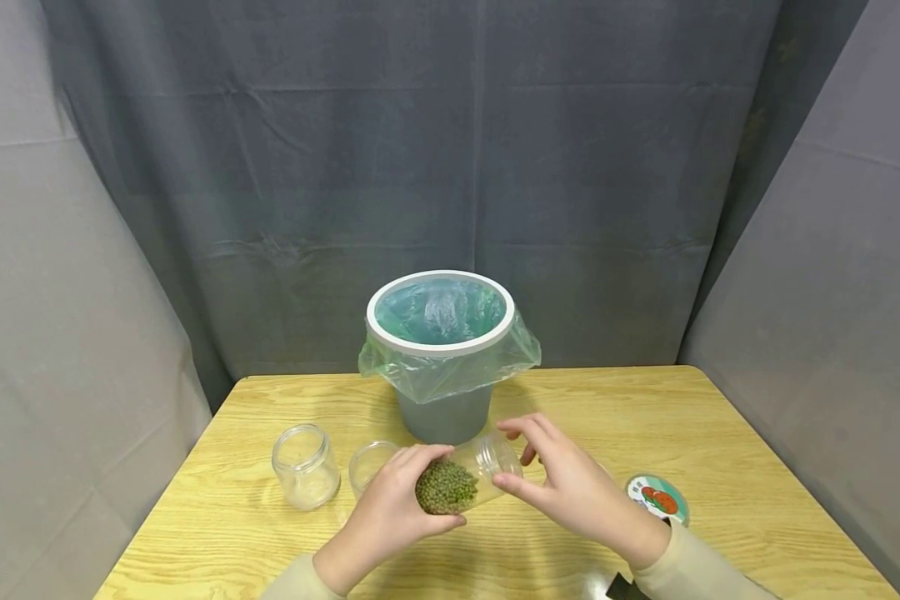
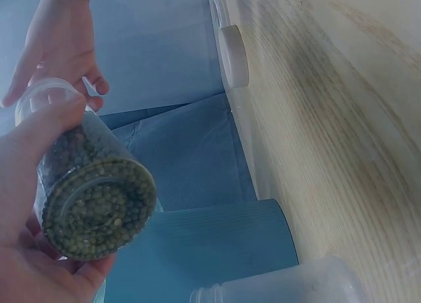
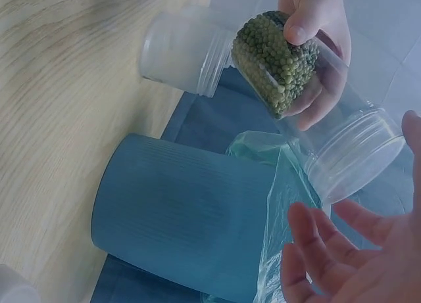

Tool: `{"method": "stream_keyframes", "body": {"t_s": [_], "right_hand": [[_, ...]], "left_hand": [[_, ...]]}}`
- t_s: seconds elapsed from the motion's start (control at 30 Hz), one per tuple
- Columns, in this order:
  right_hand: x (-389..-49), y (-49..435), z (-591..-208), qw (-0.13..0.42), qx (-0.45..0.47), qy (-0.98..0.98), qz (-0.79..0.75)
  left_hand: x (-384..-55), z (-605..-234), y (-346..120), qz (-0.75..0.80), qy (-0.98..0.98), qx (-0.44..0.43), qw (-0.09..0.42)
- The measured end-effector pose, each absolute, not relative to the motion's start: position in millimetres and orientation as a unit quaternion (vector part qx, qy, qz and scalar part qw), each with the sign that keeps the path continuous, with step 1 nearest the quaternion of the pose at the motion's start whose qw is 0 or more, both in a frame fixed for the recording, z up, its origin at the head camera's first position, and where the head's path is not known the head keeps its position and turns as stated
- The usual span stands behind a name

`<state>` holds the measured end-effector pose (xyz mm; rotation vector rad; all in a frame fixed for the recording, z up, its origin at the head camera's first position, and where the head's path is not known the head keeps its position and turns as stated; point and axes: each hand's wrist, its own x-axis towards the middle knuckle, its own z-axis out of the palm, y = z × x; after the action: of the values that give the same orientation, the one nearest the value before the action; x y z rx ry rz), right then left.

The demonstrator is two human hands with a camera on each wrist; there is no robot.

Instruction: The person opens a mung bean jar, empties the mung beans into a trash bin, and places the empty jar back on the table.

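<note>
My left hand (image 1: 390,500) grips a clear jar (image 3: 352,142) part-filled with small green beans (image 1: 446,487). The jar lies tilted, its mouth toward my right hand and the beans gathered at its base. Seen from the left wrist, the beans (image 2: 99,208) show through the round base. My right hand (image 1: 577,492) is beside the mouth, fingers spread and slightly bent; in the right wrist view its fingers (image 3: 319,244) stand just off the rim. Whether anything covers the mouth I cannot tell. A round lid (image 1: 658,498) with a red-and-green picture lies on the right.
Behind the hands stands a grey bin (image 1: 446,417) with a white rim (image 1: 441,348) and a green plastic liner (image 1: 427,375). On the left of the wooden table (image 1: 585,400) are a clear jar (image 1: 306,479) and another clear jar (image 1: 367,467), partly hidden by my left hand.
</note>
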<state>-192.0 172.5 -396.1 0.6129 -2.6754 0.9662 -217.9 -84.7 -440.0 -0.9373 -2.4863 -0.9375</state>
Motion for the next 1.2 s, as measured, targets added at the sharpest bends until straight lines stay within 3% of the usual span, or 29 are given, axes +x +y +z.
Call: {"method": "stream_keyframes", "body": {"t_s": [0.3, 0.67, 0.93, 1.2], "right_hand": [[-191.2, 174.3, -395.8, 0.096, 0.221, -0.908, 0.343], [-191.1, 178.4, -396.2, 0.110, 0.290, -0.891, 0.333], [-192.1, 179.6, -394.8, 0.155, 0.371, -0.863, 0.306], [-190.3, 182.7, -394.8, 0.150, 0.415, -0.844, 0.306]], "left_hand": [[-217.8, -440.7, -85.5, -0.331, -0.871, -0.334, 0.144], [-218.7, -440.8, -89.2, -0.348, -0.869, -0.338, 0.098], [-221.1, -439.7, -92.8, -0.365, -0.861, -0.348, 0.065], [-221.6, -439.4, -96.3, -0.368, -0.858, -0.357, 0.040]]}}
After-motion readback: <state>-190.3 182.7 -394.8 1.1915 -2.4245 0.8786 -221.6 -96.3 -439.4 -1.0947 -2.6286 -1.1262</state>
